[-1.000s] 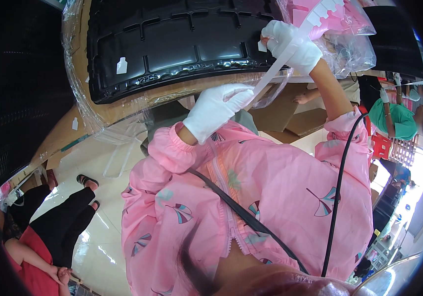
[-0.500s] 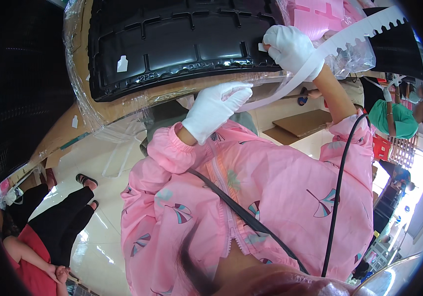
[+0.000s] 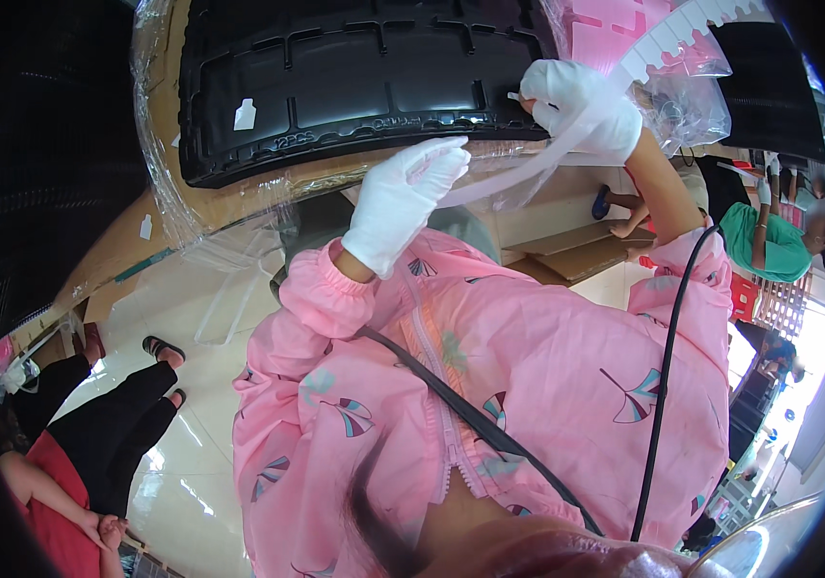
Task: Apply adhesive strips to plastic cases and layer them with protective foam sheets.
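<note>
My left hand (image 3: pixel 401 204), in a white glove, is in front of the tray's near edge. Its fingers are pressed together by the end of a long white strip (image 3: pixel 518 173), which it appears to grip. That strip has a notched edge and curves past my right hand to the upper right. My gloved right hand (image 3: pixel 581 108) is closed at the right corner of the black plastic tray (image 3: pixel 335 82), pinching a small white label (image 3: pixel 514 95) between finger and thumb. A white bottle-shaped label (image 3: pixel 245 115) shows on the tray's left part.
Clear plastic film (image 3: pixel 157 164) wraps the brown board under the tray. Another white label (image 3: pixel 145 227) lies at left. Pink sheets (image 3: pixel 615 43) and crumpled film sit at upper right. People stand at lower left and right; flat cardboard (image 3: pixel 576 255) lies on the floor.
My left hand has shifted slightly left and its fingers point higher. My right hand has moved a little down and right, still with the label. The strip has swung and now crosses the right glove.
</note>
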`<action>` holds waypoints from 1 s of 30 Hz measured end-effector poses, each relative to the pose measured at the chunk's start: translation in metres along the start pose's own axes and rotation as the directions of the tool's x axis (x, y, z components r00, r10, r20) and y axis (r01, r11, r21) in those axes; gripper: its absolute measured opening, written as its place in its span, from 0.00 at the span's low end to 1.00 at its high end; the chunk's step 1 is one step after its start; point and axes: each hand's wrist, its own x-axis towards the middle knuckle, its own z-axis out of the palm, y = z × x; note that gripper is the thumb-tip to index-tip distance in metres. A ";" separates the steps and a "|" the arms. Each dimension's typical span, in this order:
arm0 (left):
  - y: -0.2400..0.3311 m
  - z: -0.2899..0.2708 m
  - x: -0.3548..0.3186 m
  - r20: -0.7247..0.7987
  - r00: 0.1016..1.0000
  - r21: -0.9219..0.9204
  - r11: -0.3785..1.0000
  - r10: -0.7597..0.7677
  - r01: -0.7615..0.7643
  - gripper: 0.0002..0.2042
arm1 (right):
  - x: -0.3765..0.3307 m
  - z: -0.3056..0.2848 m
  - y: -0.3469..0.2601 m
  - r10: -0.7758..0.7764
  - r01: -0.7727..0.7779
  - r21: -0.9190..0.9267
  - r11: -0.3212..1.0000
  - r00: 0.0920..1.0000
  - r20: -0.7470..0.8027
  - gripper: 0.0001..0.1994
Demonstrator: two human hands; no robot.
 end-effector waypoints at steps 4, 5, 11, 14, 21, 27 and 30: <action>0.004 0.001 0.000 -0.035 0.999 -0.090 0.996 -0.010 0.007 0.18 | -0.005 -0.006 -0.013 0.015 0.000 0.183 0.983 0.997 -0.076 0.02; 0.006 0.003 -0.001 -0.037 0.999 -0.114 0.993 -0.027 0.023 0.18 | -0.002 -0.007 -0.023 0.059 -0.035 0.249 0.968 0.994 -0.089 0.02; 0.031 -0.001 -0.012 -0.121 0.989 -0.183 0.982 -0.079 0.056 0.18 | 0.034 0.008 -0.056 0.077 -0.017 0.549 0.836 0.993 -0.086 0.03; 0.042 -0.010 -0.024 -0.158 0.987 -0.346 0.936 0.003 -0.059 0.19 | 0.052 0.011 -0.076 0.006 0.006 0.606 0.796 1.000 -0.017 0.04; 0.035 -0.034 -0.039 -0.328 0.945 -0.367 0.918 0.024 -0.150 0.18 | 0.100 0.012 -0.103 -0.154 0.024 0.508 0.861 0.964 0.215 0.10; 0.037 -0.044 -0.054 -0.406 0.914 -0.316 0.936 0.013 -0.154 0.19 | 0.166 0.044 -0.103 -0.027 0.080 0.212 0.974 0.971 -0.239 0.08; 0.032 -0.049 -0.058 -0.390 0.921 -0.320 0.940 -0.014 -0.121 0.19 | 0.175 0.054 -0.111 0.031 0.018 0.204 0.979 0.971 -0.237 0.06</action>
